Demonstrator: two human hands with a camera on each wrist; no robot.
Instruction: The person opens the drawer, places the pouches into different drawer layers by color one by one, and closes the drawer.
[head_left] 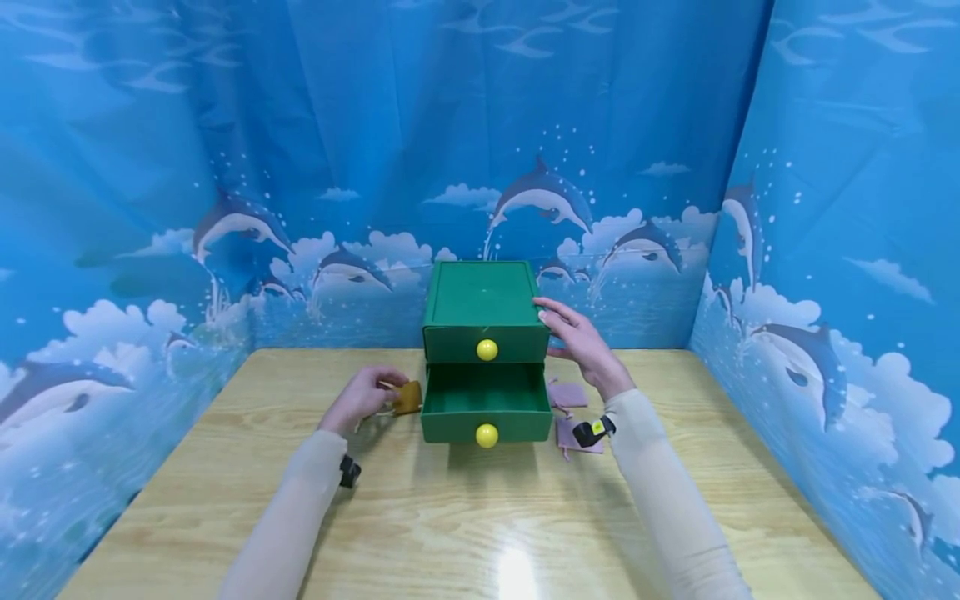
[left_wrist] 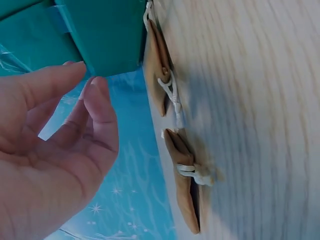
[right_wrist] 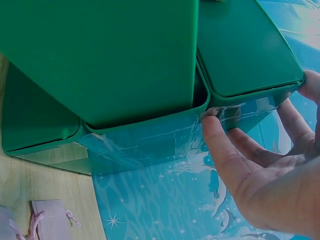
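A green two-drawer cabinet stands on the table, its upper drawer closed and its lower drawer pulled out. The part of the lower drawer's inside that shows holds nothing. My left hand hovers beside the cabinet's left side with loosely bent fingers and nothing between them. Below it, a brown drawstring pouch and a second brown pouch lie on the table. At the cabinet's right side, my right hand spreads its fingers, with fingertips touching the upper part.
Two pale purple drawstring pouches, one farther back and one nearer, lie right of the cabinet. Round yellow knobs, such as the lower knob, project from the drawer fronts. A blue dolphin-print curtain surrounds the wooden table.
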